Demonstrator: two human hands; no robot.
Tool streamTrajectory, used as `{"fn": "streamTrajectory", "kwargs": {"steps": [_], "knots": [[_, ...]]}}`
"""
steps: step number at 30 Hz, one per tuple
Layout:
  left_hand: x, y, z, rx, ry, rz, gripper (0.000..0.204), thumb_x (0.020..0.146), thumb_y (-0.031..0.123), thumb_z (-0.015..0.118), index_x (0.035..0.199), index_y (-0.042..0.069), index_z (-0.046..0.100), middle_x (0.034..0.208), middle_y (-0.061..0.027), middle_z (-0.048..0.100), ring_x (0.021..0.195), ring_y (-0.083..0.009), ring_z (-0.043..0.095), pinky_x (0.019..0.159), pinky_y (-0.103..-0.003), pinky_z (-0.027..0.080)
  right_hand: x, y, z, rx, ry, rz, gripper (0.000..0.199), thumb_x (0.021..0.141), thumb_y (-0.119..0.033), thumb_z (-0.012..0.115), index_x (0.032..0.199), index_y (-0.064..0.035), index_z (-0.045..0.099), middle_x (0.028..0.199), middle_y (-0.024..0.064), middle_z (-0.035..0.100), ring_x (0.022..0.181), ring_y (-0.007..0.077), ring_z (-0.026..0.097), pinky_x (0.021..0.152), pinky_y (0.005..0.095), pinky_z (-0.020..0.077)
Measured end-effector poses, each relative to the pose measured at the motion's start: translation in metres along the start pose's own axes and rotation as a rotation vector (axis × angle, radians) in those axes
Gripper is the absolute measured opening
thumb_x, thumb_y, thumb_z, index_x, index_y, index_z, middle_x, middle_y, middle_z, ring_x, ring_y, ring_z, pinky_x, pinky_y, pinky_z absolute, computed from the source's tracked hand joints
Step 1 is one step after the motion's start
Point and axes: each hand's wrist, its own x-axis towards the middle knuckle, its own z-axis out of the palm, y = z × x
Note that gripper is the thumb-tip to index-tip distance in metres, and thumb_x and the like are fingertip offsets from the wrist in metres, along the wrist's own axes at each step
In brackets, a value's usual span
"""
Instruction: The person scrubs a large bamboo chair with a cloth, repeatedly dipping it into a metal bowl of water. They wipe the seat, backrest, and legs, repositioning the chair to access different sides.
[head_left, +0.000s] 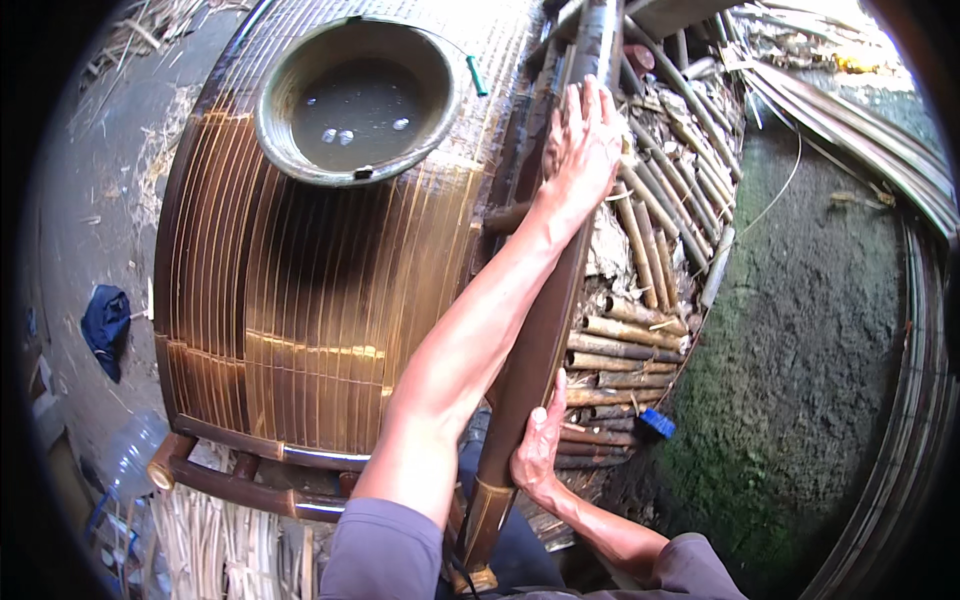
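A long, thick dark-brown bamboo pole runs lengthwise in front of me, along the right side of a slatted bamboo bench. My left hand lies on its far part, fingers stretched forward along the wet, shiny surface. Something pale yellowish shows beside that hand, too small to make out. Nearer to me, my right hand holds the pole's right side, its thumb pointing up along it; some of its fingers are hidden. On the slatted bench top stands a round grey basin with murky water in it.
A green-handled object lies by the basin. Cut bamboo pieces are piled right of the pole, with a blue brush-like item at their edge. Left of the bench are a dark blue cloth and a clear plastic bottle.
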Motion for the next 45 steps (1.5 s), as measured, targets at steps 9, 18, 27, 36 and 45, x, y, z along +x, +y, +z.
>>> {"fn": "streamTrajectory", "kwargs": {"steps": [9, 18, 27, 36, 45], "knots": [[-0.129, 0.064, -0.048, 0.032, -0.409, 0.15, 0.067, 0.084, 0.006, 0.06, 0.146, 0.0, 0.036, 0.157, -0.0208, 0.025, 0.145, -0.0392, 0.024, 0.115, -0.055, 0.026, 0.006, -0.006, -0.017, -0.186, 0.103, 0.019, 0.055, 0.103, -0.027, 0.032, 0.15, -0.0001, 0.024, 0.133, 0.0268, 0.04, 0.12, 0.041, 0.043, 0.106, 0.0477, 0.0312], [-0.072, 0.015, -0.008, 0.096, -0.327, 0.5, 0.051, 0.088, 0.013, 0.059, 0.138, 0.005, 0.049, 0.153, -0.0145, 0.035, 0.142, -0.0363, 0.031, 0.11, -0.059, 0.032, 0.004, -0.01, -0.016, -0.125, 0.088, 0.028, 0.054, 0.101, -0.024, 0.039, 0.15, -0.0074, 0.028, 0.129, 0.0248, 0.044, 0.117, 0.0415, 0.044, 0.101, 0.0511, 0.0362], [0.031, 0.018, 0.008, 0.626, -0.327, 0.42, 0.04, 0.083, 0.018, 0.06, 0.122, 0.007, 0.064, 0.145, -0.0101, 0.047, 0.136, -0.0376, 0.039, 0.105, -0.054, 0.04, -0.002, -0.017, -0.006, -0.069, 0.078, 0.038, 0.055, 0.101, -0.026, 0.04, 0.151, -0.0084, 0.027, 0.125, 0.0221, 0.046, 0.115, 0.0402, 0.045, 0.099, 0.0494, 0.0393], [-0.235, 0.112, -0.087, 0.201, -0.56, 0.391, 0.054, 0.074, 0.005, 0.074, 0.126, 0.013, 0.063, 0.146, -0.0115, 0.047, 0.141, -0.0378, 0.033, 0.113, -0.051, 0.032, 0.003, 0.028, -0.017, 0.334, 0.418, 0.037, 0.045, 0.102, -0.02, 0.039, 0.142, 0.0005, 0.037, 0.13, 0.0268, 0.05, 0.117, 0.0411, 0.051, 0.102, 0.0459, 0.0398], [-0.087, 0.078, -0.036, 0.692, -0.514, 0.333, 0.041, 0.079, 0.012, 0.069, 0.12, 0.006, 0.064, 0.148, -0.0131, 0.043, 0.141, -0.0365, 0.031, 0.112, -0.043, 0.037, -0.225, 0.233, -0.184, -0.198, 0.271, 0.319, 0.043, 0.104, -0.028, 0.038, 0.132, 0.0018, 0.053, 0.108, 0.0196, 0.057, 0.1, 0.0312, 0.056, 0.092, 0.0395, 0.0438]]}}
